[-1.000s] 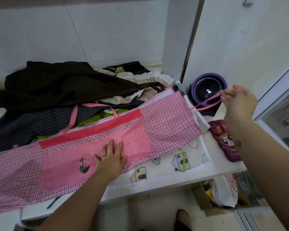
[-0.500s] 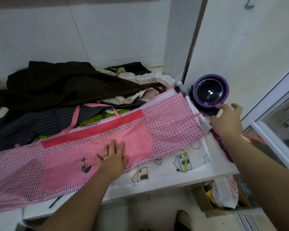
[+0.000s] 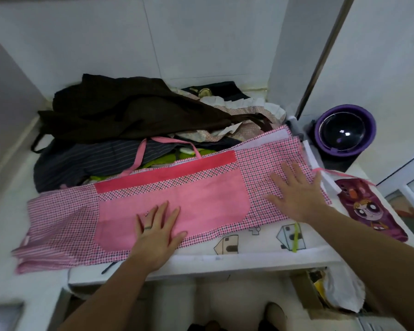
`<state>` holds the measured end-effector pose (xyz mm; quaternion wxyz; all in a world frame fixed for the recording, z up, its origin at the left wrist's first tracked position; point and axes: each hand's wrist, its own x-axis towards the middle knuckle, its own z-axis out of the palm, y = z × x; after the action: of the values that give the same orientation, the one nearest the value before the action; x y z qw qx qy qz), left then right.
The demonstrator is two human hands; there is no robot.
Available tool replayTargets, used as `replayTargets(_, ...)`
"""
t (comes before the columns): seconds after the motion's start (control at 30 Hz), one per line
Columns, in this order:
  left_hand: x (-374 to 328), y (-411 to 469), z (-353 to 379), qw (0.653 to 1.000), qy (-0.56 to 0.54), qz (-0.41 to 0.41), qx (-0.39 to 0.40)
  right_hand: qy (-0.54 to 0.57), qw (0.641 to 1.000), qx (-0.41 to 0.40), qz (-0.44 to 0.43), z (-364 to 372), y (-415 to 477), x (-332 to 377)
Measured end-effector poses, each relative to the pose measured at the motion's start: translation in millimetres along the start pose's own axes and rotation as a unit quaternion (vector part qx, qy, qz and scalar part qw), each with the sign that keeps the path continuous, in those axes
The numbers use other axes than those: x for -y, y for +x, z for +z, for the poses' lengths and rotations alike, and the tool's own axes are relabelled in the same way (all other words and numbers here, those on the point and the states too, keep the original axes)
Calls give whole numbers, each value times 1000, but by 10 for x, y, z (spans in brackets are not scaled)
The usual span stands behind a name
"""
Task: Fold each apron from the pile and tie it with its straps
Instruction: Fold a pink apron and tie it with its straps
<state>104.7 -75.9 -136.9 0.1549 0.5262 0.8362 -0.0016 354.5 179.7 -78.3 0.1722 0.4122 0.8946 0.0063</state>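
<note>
A pink checked apron with a plain pink pocket lies folded in a long band across the white counter. My left hand rests flat on the pocket, fingers spread. My right hand presses flat on the band's right end. A pink strap trails off the right edge over a purple cartoon bag. The pink neck loop lies over the pile of aprons behind, dark brown and striped ones on top.
A purple bowl with a dark dome stands at the back right. The purple cartoon bag lies at the right edge. A white cloth with house prints is under the apron. A box with bags sits below the counter.
My right hand let go of the raised pink strap, came down and left, and now lies flat on the apron's right end. My left hand stayed on the pocket.
</note>
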Motion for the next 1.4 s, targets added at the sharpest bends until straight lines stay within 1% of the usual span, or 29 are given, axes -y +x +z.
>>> replayTargets(0.03, 63, -39, -1, 1000, 1, -8, -6, -6, 1000, 3, 8, -22, 16, 4)
replayTargets(0.07, 99, -63, 0, 1000, -1, -14, -15, -15, 1000, -20, 4, -48, 12, 42)
replayTargets(0.1, 118, -84, 0, 999, -7, -18, -26, -26, 997, -64, -22, -75, -2, 128)
replayTargets(0.13, 126, -101, 2, 999, -12, -20, -37, -31, 990, -111, -75, -99, -31, 241)
replayTargets(0.17, 123, -119, -4, 999, -15, -20, -46, -30, 978, -143, -151, -110, -76, 370)
replayTargets(0.2, 153, -152, -12, 998, -15, -24, -53, -34, 958, -156, -238, -95, -113, 538)
replayTargets(0.23, 166, -168, -17, 998, -13, -28, -60, -46, 938, -150, -309, -43, -154, 664)
replayTargets(0.27, 204, -189, -27, 997, -12, -41, -69, -57, 922, -137, -357, 8, -186, 783)
replayTargets(0.3, 280, -220, -28, 995, -12, -65, -78, -56, 919, -107, -375, 46, -205, 876)
replayTargets(0.33, 354, -242, -34, 992, -15, -93, -85, -41, 924, -85, -370, 90, -207, 902)
replayTargets(0.4, 594, -340, -25, 983, -21, -162, -80, -13, 949, 0, -317, 114, -190, 907)
replayTargets(0.47, 841, -457, -18, 973, -20, -222, -57, -23, 957, 37, -288, 97, -167, 902)
replayTargets(0.6, 1153, -623, -30, 949, -42, -311, -32, -13, 963, 54, -264, 24, -136, 1045)
replayTargets(0.8, 1451, -667, -131, 909, -100, -402, -48, -24, 969, 51, -240, -48, -149, 1162)
replayTargets(0.87, 1486, -716, -161, 901, -117, -407, -98, -42, 970, 52, -232, -74, -166, 1207)
replayTargets(0.93, 1439, -785, -194, 899, -127, -379, -179, -64, 971, 36, -229, -102, -191, 1289)
replayTargets(0.97, 1401, -815, -207, 892, -148, -363, -225, -70, 970, 24, -232, -114, -212, 1335)
replayTargets(1.0, 1366, -845, -221, 878, -179, -354, -268, -68, 968, 12, -241, -121, -235, 1383)
replayTargets(1.07, 1321, -916, -257, 837, -238, -361, -336, -48, 959, -4, -278, -125, -285, 1500)
replayTargets(1.13, 1340, -990, -314, 800, -263, -393, -369, -28, 946, -11, -324, -117, -331, 1642)
replayTargets(1.2, 1430, -1054, -344, 777, -264, -437, -370, -4, 931, -13, -364, -84, -340, 1807)
replayTargets(1.23, 1490, -1078, -345, 772, -264, -458, -352, 10, 925, -14, -379, -63, -335, 1883)
replayTargets(1.3, 1601, -1156, -335, 780, -273, -482, -291, 37, 912, -26, -408, -17, -296, 2050)
replayTargets(1.33, 1636, -1182, -327, 790, -283, -476, -264, 46, 907, -31, -417, -10, -276, 2120)
replayTargets(1.4, 1667, -1225, -345, 798, -309, -456, -246, 39, 904, -30, -424, -23, -247, 2257)
